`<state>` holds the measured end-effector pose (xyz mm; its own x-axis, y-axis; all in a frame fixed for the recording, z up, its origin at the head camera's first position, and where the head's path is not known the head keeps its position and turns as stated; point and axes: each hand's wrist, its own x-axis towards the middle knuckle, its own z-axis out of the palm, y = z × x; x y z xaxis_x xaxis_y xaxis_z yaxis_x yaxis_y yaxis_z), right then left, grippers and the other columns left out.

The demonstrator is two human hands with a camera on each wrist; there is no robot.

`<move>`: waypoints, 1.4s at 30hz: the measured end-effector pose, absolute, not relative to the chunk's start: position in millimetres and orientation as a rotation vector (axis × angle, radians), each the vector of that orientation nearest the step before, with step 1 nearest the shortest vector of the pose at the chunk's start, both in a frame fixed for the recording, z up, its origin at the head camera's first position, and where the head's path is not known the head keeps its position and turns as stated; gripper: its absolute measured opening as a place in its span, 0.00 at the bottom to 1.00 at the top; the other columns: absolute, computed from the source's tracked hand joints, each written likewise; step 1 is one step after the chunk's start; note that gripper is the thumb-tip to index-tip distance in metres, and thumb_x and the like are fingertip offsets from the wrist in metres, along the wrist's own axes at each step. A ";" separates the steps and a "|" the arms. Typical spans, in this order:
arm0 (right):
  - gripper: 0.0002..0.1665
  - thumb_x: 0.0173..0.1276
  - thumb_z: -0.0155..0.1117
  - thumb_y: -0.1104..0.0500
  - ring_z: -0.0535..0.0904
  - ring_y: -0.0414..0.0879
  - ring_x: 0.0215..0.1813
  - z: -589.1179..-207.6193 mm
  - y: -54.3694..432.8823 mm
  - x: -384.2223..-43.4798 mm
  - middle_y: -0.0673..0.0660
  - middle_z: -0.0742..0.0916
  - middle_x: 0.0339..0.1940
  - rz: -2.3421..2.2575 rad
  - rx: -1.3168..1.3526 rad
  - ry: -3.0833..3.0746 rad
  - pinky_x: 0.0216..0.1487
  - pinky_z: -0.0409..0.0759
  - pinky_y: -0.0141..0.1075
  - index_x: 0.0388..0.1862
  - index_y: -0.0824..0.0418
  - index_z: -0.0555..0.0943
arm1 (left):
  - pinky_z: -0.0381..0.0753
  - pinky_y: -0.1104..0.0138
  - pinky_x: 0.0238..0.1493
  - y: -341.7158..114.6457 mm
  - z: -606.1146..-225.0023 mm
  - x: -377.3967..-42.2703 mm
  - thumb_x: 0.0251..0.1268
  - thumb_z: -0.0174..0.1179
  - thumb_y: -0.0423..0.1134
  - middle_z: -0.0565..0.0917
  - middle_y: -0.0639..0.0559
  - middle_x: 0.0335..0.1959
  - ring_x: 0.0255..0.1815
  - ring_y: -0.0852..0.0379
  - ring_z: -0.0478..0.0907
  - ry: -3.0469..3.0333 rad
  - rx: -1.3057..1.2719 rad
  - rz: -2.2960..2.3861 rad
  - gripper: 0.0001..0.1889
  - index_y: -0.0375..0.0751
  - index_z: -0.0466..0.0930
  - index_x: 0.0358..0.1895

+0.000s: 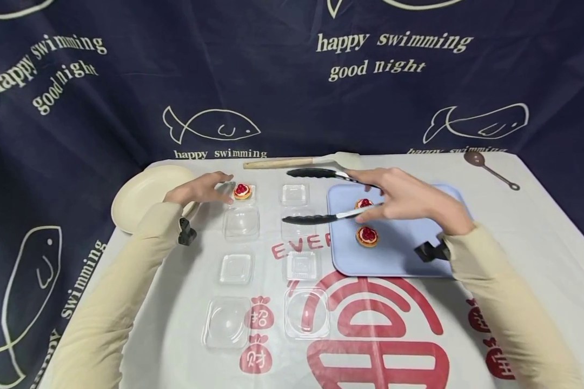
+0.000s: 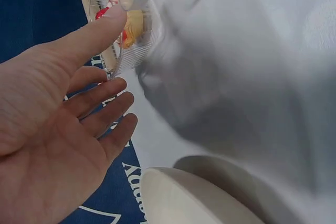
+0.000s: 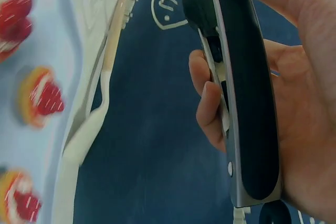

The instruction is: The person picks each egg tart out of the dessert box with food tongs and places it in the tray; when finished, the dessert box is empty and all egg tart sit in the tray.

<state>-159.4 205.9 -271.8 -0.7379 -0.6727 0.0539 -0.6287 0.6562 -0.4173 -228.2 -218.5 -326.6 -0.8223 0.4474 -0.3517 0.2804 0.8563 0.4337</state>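
At the back left, a small tart (image 1: 242, 191) with red topping sits in a clear plastic box (image 2: 137, 51). My left hand (image 1: 200, 189) is at the left side of this box; in the left wrist view its thumb and index finger pinch the clear plastic edge. My right hand (image 1: 399, 197) grips black-and-silver tongs (image 1: 311, 219), spread apart with nothing between their tips. Beneath the tongs is a blue tray (image 1: 394, 262) with tarts on it, one (image 1: 367, 236) in plain sight and another (image 1: 364, 204) partly covered by the tongs.
Several clear plastic boxes (image 1: 240, 222) and lids stand in two columns on the white table cover. A cream plate (image 1: 126, 200) lies at the left edge. Along the back lies a wooden-handled spatula (image 1: 277, 163); a brown spoon (image 1: 491, 172) is at the back right.
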 end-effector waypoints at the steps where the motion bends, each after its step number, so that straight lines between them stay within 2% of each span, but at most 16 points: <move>1: 0.53 0.51 0.79 0.49 0.79 0.41 0.35 -271.2 198.9 -164.5 0.55 0.78 0.66 -0.642 -1.101 2.746 0.42 0.77 0.40 0.73 0.63 0.66 | 0.52 0.46 0.74 -218.7 -326.9 -228.7 0.63 0.64 0.39 0.60 0.26 0.70 0.73 0.32 0.54 2.588 0.527 0.510 0.39 0.21 0.57 0.70; 3: 0.54 0.52 0.79 0.48 0.78 0.39 0.29 -271.1 184.5 -174.4 0.55 0.78 0.66 -0.643 -1.118 2.719 0.43 0.76 0.39 0.74 0.62 0.65 | 0.54 0.47 0.74 -218.3 -327.1 -229.7 0.63 0.65 0.39 0.62 0.26 0.70 0.73 0.32 0.56 2.594 0.512 0.514 0.38 0.21 0.58 0.70; 6: 0.53 0.53 0.77 0.47 0.82 0.43 0.30 -274.0 162.6 -189.0 0.57 0.77 0.67 -0.634 -1.163 2.691 0.46 0.78 0.41 0.73 0.63 0.65 | 0.57 0.46 0.72 -216.5 -326.5 -230.7 0.61 0.67 0.38 0.64 0.27 0.69 0.71 0.32 0.59 2.602 0.490 0.521 0.38 0.22 0.61 0.69; 10: 0.51 0.55 0.76 0.46 0.83 0.53 0.51 -278.4 135.9 -208.5 0.59 0.75 0.69 -0.589 -1.197 2.676 0.51 0.80 0.45 0.72 0.64 0.66 | 0.60 0.47 0.71 -212.4 -324.3 -231.2 0.58 0.69 0.37 0.66 0.29 0.68 0.69 0.32 0.62 2.623 0.481 0.529 0.37 0.22 0.64 0.67; 13: 0.49 0.55 0.76 0.45 0.83 0.54 0.52 -281.5 119.5 -222.5 0.58 0.77 0.68 -0.561 -1.142 2.663 0.48 0.81 0.43 0.72 0.61 0.68 | 0.60 0.48 0.71 -209.0 -322.6 -232.2 0.56 0.70 0.37 0.67 0.32 0.68 0.70 0.33 0.63 2.636 0.479 0.521 0.36 0.23 0.66 0.66; 15: 0.48 0.56 0.75 0.44 0.84 0.50 0.44 -283.7 109.3 -230.5 0.59 0.85 0.55 -0.528 -1.093 2.666 0.38 0.80 0.40 0.72 0.59 0.68 | 0.60 0.48 0.72 -207.1 -322.0 -232.9 0.56 0.70 0.37 0.67 0.32 0.69 0.70 0.34 0.61 2.641 0.480 0.506 0.37 0.23 0.66 0.66; 16: 0.47 0.57 0.74 0.43 0.82 0.47 0.37 -284.8 104.2 -233.9 0.58 0.88 0.43 -0.504 -1.073 2.668 0.32 0.77 0.37 0.72 0.58 0.68 | 0.59 0.48 0.72 -206.4 -322.0 -233.3 0.56 0.70 0.37 0.67 0.32 0.69 0.71 0.34 0.61 2.642 0.477 0.499 0.37 0.23 0.66 0.66; 18: 0.46 0.57 0.73 0.42 0.73 0.41 0.23 -286.0 94.3 -239.2 0.53 0.81 0.20 -0.451 -1.052 2.673 0.22 0.68 0.34 0.72 0.56 0.69 | 0.59 0.49 0.72 -204.9 -321.8 -233.6 0.55 0.71 0.37 0.67 0.33 0.69 0.71 0.35 0.60 2.644 0.465 0.487 0.37 0.23 0.66 0.66; 20: 0.44 0.58 0.73 0.43 0.59 0.40 0.16 -285.7 85.7 -242.4 0.53 0.71 0.10 -0.410 -1.040 2.661 0.18 0.57 0.34 0.71 0.56 0.70 | 0.59 0.49 0.72 -203.5 -322.0 -233.6 0.55 0.71 0.38 0.67 0.33 0.69 0.71 0.35 0.60 2.642 0.448 0.487 0.37 0.24 0.66 0.66; 22: 0.43 0.58 0.73 0.44 0.55 0.39 0.14 -284.7 78.4 -244.3 0.54 0.81 0.16 -0.377 -1.042 2.647 0.18 0.56 0.32 0.70 0.56 0.71 | 0.60 0.50 0.72 -202.3 -322.1 -233.2 0.54 0.71 0.38 0.68 0.33 0.68 0.71 0.36 0.61 2.641 0.426 0.497 0.37 0.25 0.67 0.66; 24: 0.41 0.58 0.73 0.45 0.60 0.38 0.14 -282.0 72.7 -245.3 0.56 0.89 0.38 -0.349 -1.031 2.637 0.19 0.61 0.32 0.69 0.56 0.73 | 0.61 0.50 0.72 -201.9 -322.5 -233.2 0.54 0.72 0.38 0.68 0.33 0.68 0.71 0.36 0.63 2.642 0.412 0.497 0.37 0.25 0.68 0.66; 27: 0.40 0.58 0.74 0.45 0.70 0.40 0.19 -277.2 66.0 -246.7 0.54 0.81 0.63 -0.309 -1.011 2.638 0.23 0.67 0.33 0.68 0.55 0.74 | 0.60 0.50 0.72 -202.7 -321.9 -232.9 0.54 0.71 0.37 0.68 0.34 0.69 0.71 0.36 0.62 2.638 0.411 0.479 0.37 0.25 0.67 0.66; 32: 0.40 0.58 0.72 0.44 0.75 0.47 0.32 -272.0 56.7 -249.1 0.57 0.86 0.50 -0.199 -0.996 2.631 0.31 0.71 0.38 0.68 0.54 0.74 | 0.59 0.48 0.72 -204.8 -318.4 -230.1 0.55 0.71 0.37 0.66 0.34 0.70 0.70 0.33 0.61 2.631 0.399 0.450 0.38 0.25 0.65 0.67; 34: 0.39 0.59 0.72 0.44 0.77 0.49 0.41 -271.3 52.9 -249.5 0.57 0.85 0.51 -0.160 -0.997 2.626 0.38 0.74 0.41 0.68 0.54 0.74 | 0.60 0.48 0.72 -205.3 -317.6 -228.9 0.55 0.71 0.37 0.66 0.34 0.70 0.70 0.33 0.61 2.634 0.400 0.445 0.38 0.24 0.66 0.67; 38: 0.39 0.59 0.71 0.44 0.73 0.54 0.60 -268.6 45.1 -249.2 0.58 0.77 0.65 -0.120 -1.000 2.619 0.56 0.73 0.48 0.68 0.55 0.74 | 0.59 0.49 0.72 -205.6 -317.8 -227.9 0.55 0.71 0.37 0.67 0.33 0.69 0.71 0.34 0.61 2.632 0.405 0.452 0.37 0.23 0.66 0.66; 42: 0.38 0.58 0.72 0.46 0.71 0.54 0.64 -264.2 36.6 -248.6 0.59 0.76 0.64 -0.098 -1.012 2.614 0.64 0.69 0.50 0.67 0.56 0.74 | 0.59 0.49 0.72 -205.8 -317.7 -228.3 0.55 0.71 0.37 0.67 0.32 0.68 0.71 0.34 0.61 2.628 0.393 0.463 0.37 0.22 0.67 0.65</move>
<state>-248.6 36.6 -264.2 -0.6908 -0.6653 -0.2830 -0.6423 0.7445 -0.1823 -228.3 -205.8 -317.7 -0.8626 0.3440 -0.3708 0.1966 0.9035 0.3808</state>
